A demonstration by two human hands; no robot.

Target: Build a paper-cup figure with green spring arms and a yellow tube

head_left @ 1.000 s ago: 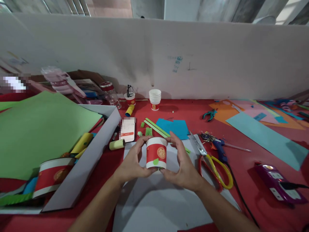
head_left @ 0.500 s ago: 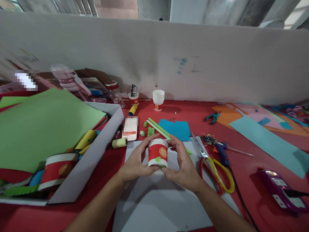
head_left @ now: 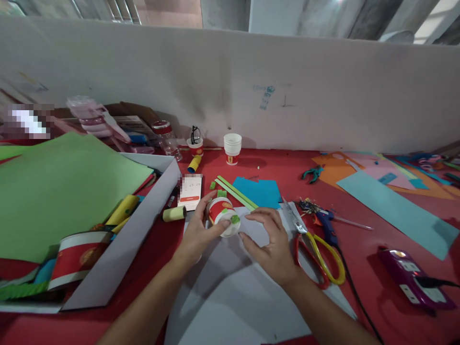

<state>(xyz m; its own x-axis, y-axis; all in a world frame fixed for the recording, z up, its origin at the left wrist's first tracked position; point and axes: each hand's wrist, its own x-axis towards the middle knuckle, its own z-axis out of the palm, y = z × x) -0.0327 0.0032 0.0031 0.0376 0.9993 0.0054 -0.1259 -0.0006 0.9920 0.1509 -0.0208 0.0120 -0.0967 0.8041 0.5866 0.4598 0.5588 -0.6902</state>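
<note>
A red and white paper cup [head_left: 218, 209] is tilted so that its white base faces me, with small green paper pieces [head_left: 235, 219] on the base and lower side. My left hand [head_left: 201, 227] is closed around the cup's left side, its thumb pressed on the base. To the right, my right hand [head_left: 268, 239] is apart from the cup, with thumb and fingers spread and nothing between them. Both hands are above a white board [head_left: 230, 297]. Just behind the cup lie folded green paper pieces [head_left: 222, 193] and green paper strips [head_left: 235, 192].
Red-and-yellow-handled scissors [head_left: 311, 244] and a blue glue gun [head_left: 327, 227] with its cord lie to the right. A purple power strip [head_left: 413, 278] is further right. A white box [head_left: 143, 220] holds coloured paper at left. Stacked cups [head_left: 232, 148] stand at the back.
The cup has tipped over and shifted left, its base now turned towards me. My right hand has let go of it and opened; my left hand still holds it.
</note>
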